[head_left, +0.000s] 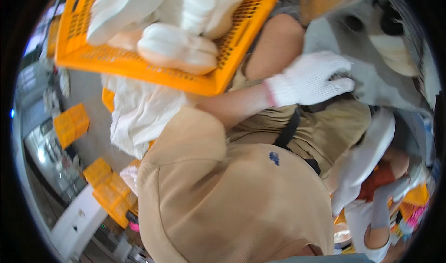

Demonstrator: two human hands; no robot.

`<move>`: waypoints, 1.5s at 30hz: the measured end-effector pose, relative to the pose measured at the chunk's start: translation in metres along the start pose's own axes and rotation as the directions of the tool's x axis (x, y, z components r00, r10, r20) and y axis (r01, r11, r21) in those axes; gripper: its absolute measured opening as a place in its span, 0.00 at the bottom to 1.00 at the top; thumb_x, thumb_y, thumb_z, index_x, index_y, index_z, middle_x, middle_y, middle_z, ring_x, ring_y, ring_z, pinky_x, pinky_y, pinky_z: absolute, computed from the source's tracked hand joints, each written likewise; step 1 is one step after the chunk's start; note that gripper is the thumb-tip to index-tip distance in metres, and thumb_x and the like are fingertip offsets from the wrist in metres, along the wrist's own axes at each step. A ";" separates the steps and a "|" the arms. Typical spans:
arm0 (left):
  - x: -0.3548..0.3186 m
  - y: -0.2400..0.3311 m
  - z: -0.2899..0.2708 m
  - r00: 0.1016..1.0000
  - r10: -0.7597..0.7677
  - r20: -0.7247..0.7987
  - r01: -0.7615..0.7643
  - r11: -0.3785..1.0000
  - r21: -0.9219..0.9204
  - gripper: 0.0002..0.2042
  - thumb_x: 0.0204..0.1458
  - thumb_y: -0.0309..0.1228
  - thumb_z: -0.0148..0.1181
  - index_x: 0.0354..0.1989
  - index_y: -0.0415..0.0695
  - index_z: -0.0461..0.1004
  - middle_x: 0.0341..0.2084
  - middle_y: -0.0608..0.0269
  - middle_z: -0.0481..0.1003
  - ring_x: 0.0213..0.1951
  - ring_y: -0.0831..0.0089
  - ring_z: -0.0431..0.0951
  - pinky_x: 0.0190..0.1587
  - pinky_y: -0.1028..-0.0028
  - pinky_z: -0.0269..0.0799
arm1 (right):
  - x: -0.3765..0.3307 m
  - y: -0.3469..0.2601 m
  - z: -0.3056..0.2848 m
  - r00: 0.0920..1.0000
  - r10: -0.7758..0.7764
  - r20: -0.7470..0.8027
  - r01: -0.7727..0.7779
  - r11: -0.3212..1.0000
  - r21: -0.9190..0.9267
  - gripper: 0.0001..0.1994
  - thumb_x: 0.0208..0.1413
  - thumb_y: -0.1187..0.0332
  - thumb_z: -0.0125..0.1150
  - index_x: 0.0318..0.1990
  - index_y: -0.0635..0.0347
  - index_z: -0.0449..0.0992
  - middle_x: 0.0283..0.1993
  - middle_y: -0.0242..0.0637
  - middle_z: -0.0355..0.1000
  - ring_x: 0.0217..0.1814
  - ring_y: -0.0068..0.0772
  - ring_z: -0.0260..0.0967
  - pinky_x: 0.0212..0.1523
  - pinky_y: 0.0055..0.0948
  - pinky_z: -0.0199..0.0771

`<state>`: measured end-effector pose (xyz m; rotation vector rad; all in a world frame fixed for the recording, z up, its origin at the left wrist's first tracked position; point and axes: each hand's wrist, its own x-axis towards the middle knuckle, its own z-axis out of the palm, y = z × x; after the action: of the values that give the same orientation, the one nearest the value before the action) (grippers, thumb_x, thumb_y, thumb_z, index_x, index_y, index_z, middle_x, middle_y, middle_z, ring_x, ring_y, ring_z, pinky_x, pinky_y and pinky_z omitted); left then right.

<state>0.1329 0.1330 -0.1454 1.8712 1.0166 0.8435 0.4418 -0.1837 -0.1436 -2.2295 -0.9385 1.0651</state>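
One gloved left hand (312,79), half spread, near grey surface (385,86), orange crate (139,75) of soles (174,47)

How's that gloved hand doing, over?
Left hand white-gloved, beside grey surface; grip unclear. White shoe-shaped pieces in orange basket. Basket corner close to forearm.

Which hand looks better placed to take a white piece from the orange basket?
Probably the white-gloved left hand: its forearm appears close to the basket. The right hand can't be made out.

Shoe soles (177,48) lie in the crate (139,75) at upper left; cloth (139,116) is below it; farther left, stacked crates (111,193) apparently rest on the floor (90,86).
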 end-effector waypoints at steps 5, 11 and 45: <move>-0.111 -0.054 -0.207 0.383 -0.181 -0.906 0.790 0.573 0.220 0.29 0.51 0.49 0.74 0.48 0.33 0.76 0.43 0.47 0.78 0.44 0.54 0.81 0.49 0.64 0.79 | -0.057 0.103 -0.029 0.909 0.317 -0.272 -0.417 0.704 -0.575 0.29 0.63 0.63 0.64 0.67 0.72 0.70 0.63 0.55 0.76 0.62 0.52 0.75 0.65 0.39 0.73; -0.091 -0.089 -0.181 0.470 -0.282 -0.836 0.757 0.615 0.218 0.37 0.44 0.42 0.78 0.59 0.34 0.70 0.56 0.39 0.74 0.56 0.48 0.78 0.60 0.59 0.74 | 0.076 0.047 -0.030 0.969 -0.212 -0.129 0.169 0.944 -0.285 0.27 0.64 0.63 0.64 0.65 0.73 0.72 0.60 0.58 0.77 0.61 0.52 0.76 0.63 0.39 0.72; -0.130 0.051 -0.226 0.627 0.145 -0.765 -0.008 0.984 0.180 0.24 0.55 0.33 0.69 0.59 0.39 0.76 0.35 0.46 0.80 0.37 0.49 0.83 0.46 0.66 0.82 | 0.079 -0.351 0.241 0.335 -0.917 0.216 0.917 0.265 -0.300 0.34 0.52 0.58 0.72 0.67 0.58 0.71 0.71 0.52 0.64 0.73 0.58 0.61 0.72 0.47 0.64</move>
<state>-0.0970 0.0788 -0.0237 1.6760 1.5623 1.7685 0.1537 0.1341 -0.0828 -1.3444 -2.2078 0.2787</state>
